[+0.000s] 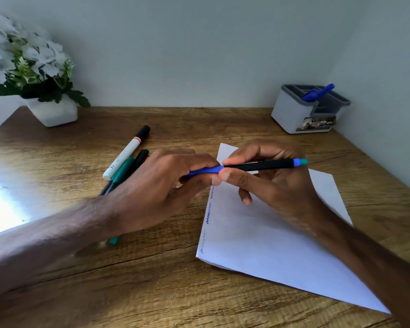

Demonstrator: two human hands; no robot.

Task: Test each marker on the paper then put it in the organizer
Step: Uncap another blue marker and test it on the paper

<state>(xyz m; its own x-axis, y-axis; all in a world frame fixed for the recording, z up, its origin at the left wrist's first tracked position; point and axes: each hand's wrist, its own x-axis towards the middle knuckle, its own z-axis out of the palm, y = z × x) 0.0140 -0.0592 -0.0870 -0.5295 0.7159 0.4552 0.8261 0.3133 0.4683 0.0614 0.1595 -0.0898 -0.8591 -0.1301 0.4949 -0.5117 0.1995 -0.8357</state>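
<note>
A black marker (263, 165) with a blue cap (206, 171) is held level above the white paper (270, 240). My left hand (166, 185) grips the blue cap end and my right hand (270, 183) pinches the black barrel. Several wavy ink lines run down the paper's left edge (207, 216). A pile of markers lies left of my left hand: a white one with a black cap (128, 152), a teal one (122, 171) and a black one (141, 157), partly hidden by my wrist. The white and grey organizer (296, 114) at the back right holds blue markers (317, 93).
A white pot of white flowers (52, 112) stands at the back left of the wooden desk (152, 280). Walls close the desk at the back and right. Bright glare covers the desk's left edge (0, 200).
</note>
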